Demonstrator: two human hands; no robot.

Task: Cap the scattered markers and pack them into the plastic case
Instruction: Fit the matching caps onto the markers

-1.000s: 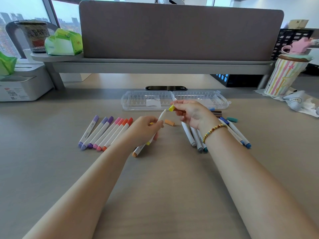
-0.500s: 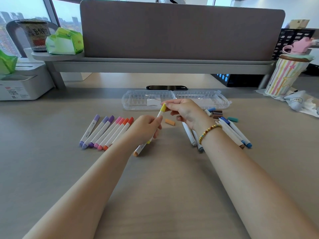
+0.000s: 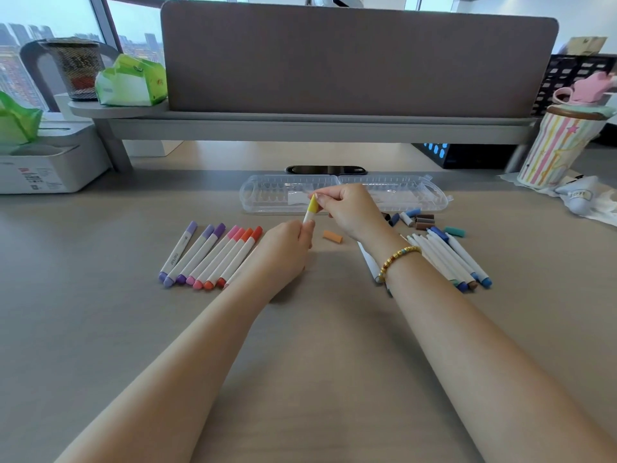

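Observation:
My left hand (image 3: 286, 250) grips the white barrel of a marker, held upright at the middle of the desk. My right hand (image 3: 350, 210) pinches the yellow cap (image 3: 313, 204) that sits on that marker's top end. Behind both hands lies the clear plastic case (image 3: 414, 195), open flat. To the left, several capped markers (image 3: 210, 255) in purple, pink and orange lie in a neat row. To the right, several uncapped markers (image 3: 447, 259) lie in a loose heap. Loose caps lie around: an orange cap (image 3: 332, 236), a teal cap (image 3: 454, 231), brown caps (image 3: 424, 221).
A grey desk shelf (image 3: 300, 123) and a divider panel stand behind the case. A striped tumbler (image 3: 561, 152) stands at the far right, a white box (image 3: 43, 162) at the far left. A dark cable slot (image 3: 325, 169) lies just behind the case.
My right hand brought the yellow cap onto the marker's tip and pushed it down. The marker in my left hand tilted more upright. An orange marker seen under my left hand is now out of sight.

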